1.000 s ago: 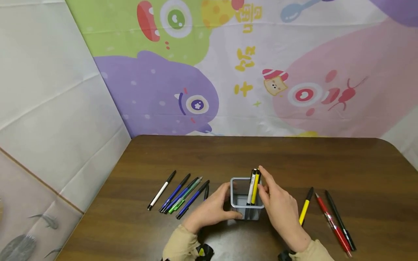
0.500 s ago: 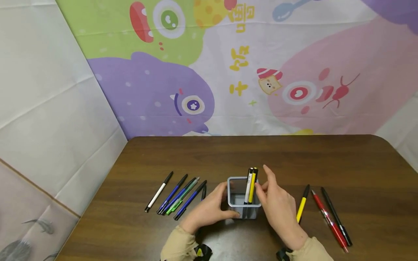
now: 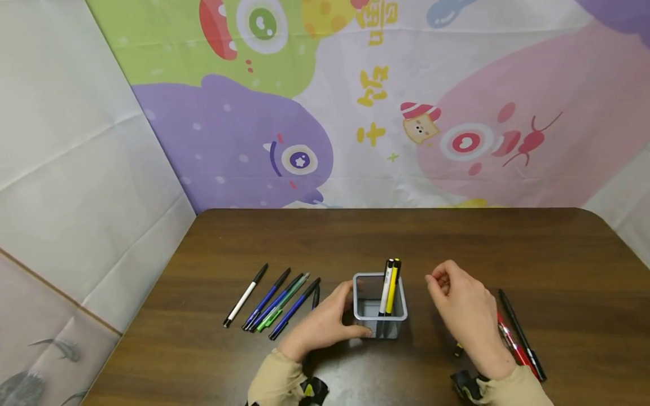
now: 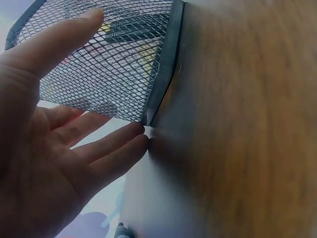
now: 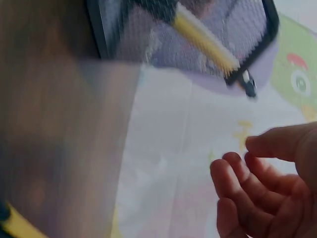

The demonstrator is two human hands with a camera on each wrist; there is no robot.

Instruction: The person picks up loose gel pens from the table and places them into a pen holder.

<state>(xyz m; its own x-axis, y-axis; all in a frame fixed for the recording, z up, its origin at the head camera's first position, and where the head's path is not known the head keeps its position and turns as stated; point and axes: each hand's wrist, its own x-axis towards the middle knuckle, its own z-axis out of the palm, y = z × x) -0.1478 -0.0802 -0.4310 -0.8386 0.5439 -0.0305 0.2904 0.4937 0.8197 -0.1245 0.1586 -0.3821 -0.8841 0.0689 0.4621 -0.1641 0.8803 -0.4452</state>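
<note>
A square mesh pen holder [image 3: 380, 329] stands upright on the table, with a white marker [image 3: 386, 287] and a yellow marker [image 3: 393, 288] leaning inside it. My left hand [image 3: 327, 324] holds the holder's left side. In the left wrist view, the thumb [image 4: 54, 42] lies along one mesh wall and the fingers reach round the other side. To the right of the holder is my right hand [image 3: 464, 310], apart from it, its fingers loosely bent with nothing between them. A second yellow marker [image 5: 22, 223] shows in the right wrist view; in the head view this hand mostly hides it.
Left of the holder lie a white pen [image 3: 246, 296], several blue pens [image 3: 266, 299] and a green pen [image 3: 281, 304]. On the right, a red pen [image 3: 513, 341] and a black pen [image 3: 521, 332] lie side by side. A cartoon cloth [image 3: 244, 141] hangs behind the table.
My right hand has left the yellow marker in the holder and moved right, its fingers bending in, now covering most of the second yellow marker. The left hand stays on the holder.
</note>
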